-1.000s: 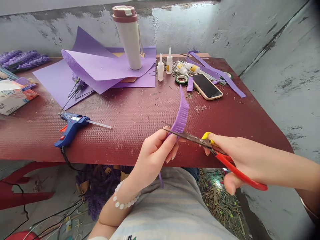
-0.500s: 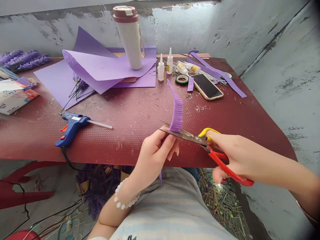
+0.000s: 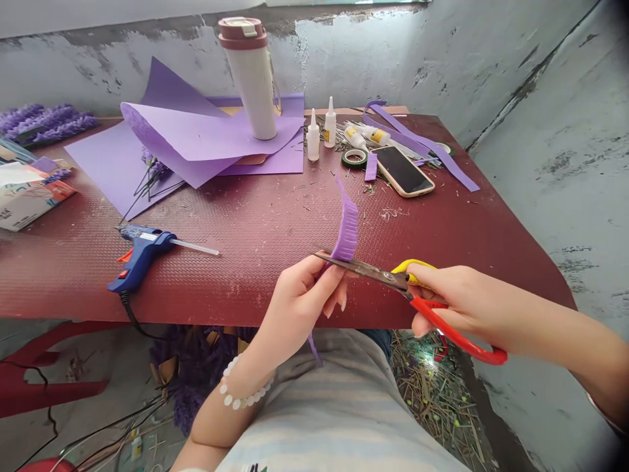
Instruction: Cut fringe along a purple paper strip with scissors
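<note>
Between the thumb and fingers of my left hand (image 3: pixel 304 301) is a purple paper strip (image 3: pixel 346 229), its right edge cut into a fringe. The strip's upper part curves up above the fingers, and its tail hangs below the hand. My right hand (image 3: pixel 457 298) grips scissors (image 3: pixel 381 272) with one yellow and one red handle. Their dark blades lie across the strip just above my left thumb and look nearly closed. Both hands are over the table's front edge.
On the dark red table (image 3: pixel 275 223) lie a blue glue gun (image 3: pixel 142 255), purple sheets (image 3: pixel 196 141) with a tumbler (image 3: pixel 253 85) on them, small glue bottles (image 3: pixel 313 139), green tape (image 3: pixel 354 158), a phone (image 3: pixel 405 172) and long purple strips (image 3: pixel 442 154). Purple flowers (image 3: pixel 46 121) lie far left.
The scissor blades have come closer together on the strip, and the red handle has shifted slightly right. The fringed strip leans a little differently. The whole view has shifted slightly.
</note>
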Tool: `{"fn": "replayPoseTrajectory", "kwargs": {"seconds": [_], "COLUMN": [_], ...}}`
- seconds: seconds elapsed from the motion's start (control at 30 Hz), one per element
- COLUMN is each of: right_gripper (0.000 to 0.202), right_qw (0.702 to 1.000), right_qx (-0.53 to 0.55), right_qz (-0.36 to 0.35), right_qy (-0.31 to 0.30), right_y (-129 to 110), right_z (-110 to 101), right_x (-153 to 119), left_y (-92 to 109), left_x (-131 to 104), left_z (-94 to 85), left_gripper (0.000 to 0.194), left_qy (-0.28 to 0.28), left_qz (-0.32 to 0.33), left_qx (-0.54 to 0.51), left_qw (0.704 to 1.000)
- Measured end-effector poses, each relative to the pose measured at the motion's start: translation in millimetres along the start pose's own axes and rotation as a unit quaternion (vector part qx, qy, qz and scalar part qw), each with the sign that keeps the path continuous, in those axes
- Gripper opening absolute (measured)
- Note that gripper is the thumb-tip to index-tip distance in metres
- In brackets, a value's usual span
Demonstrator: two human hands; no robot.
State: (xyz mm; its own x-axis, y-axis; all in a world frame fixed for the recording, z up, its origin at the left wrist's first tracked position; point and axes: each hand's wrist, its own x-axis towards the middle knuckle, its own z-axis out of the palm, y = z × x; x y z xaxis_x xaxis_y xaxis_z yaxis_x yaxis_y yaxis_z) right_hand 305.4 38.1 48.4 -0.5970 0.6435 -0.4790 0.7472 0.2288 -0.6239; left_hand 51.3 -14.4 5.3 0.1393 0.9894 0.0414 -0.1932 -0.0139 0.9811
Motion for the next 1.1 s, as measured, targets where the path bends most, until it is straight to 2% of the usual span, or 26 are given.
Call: {"fn": "replayPoseTrajectory", "kwargs": {"seconds": [0.13,0.3,0.47,0.6,0.7,0.77,0.9,1.03,1.1], "right_gripper": [0.016,0.024,0.039,0.044,0.048,0.052,0.066,0.079,0.077], "right_qw": [1.000,0.999,0.992,0.977,0.981,0.986,0.986,0.986,0.986], "right_qx": [0.009,0.046,0.094,0.161,0.147,0.108,0.063,0.093,0.117], "right_qz": [-0.003,0.002,-0.031,-0.050,-0.063,-0.095,-0.144,-0.121,-0.099], "right_qy": [-0.012,-0.030,-0.082,-0.128,-0.111,-0.085,-0.063,-0.069,-0.068], "right_y": [-5.1,0.4,11.1,18.1,14.7,10.8,6.6,5.0,3.9], "right_z": [-3.2,-11.4,-27.0,-26.9,-21.6,-18.7,-14.5,-11.2,-10.5], "right_x": [1.5,6.6,10.4,12.9,14.4,14.6,13.2,12.9,14.1], "left_y": [2.5,5.6,9.6,9.9,9.6,9.9,9.4,6.4,5.3], "left_x": [1.0,6.9,15.7,20.4,22.8,24.3,26.3,27.0,27.2], "left_z": [-0.1,0.5,1.4,1.0,0.5,0.8,2.4,2.1,1.4], "left_gripper": [0.032,0.031,0.038,0.043,0.047,0.047,0.048,0.049,0.047], "left_qy": [0.004,0.013,-0.005,-0.005,-0.003,-0.002,-0.027,-0.041,-0.040], "left_qz": [-0.010,-0.024,-0.035,-0.041,-0.043,-0.039,-0.050,-0.058,-0.056], "left_qx": [-0.007,-0.026,-0.055,-0.044,-0.030,-0.023,-0.012,-0.020,-0.017], "left_qw": [1.000,0.999,0.998,0.998,0.999,0.999,0.998,0.997,0.997]}}
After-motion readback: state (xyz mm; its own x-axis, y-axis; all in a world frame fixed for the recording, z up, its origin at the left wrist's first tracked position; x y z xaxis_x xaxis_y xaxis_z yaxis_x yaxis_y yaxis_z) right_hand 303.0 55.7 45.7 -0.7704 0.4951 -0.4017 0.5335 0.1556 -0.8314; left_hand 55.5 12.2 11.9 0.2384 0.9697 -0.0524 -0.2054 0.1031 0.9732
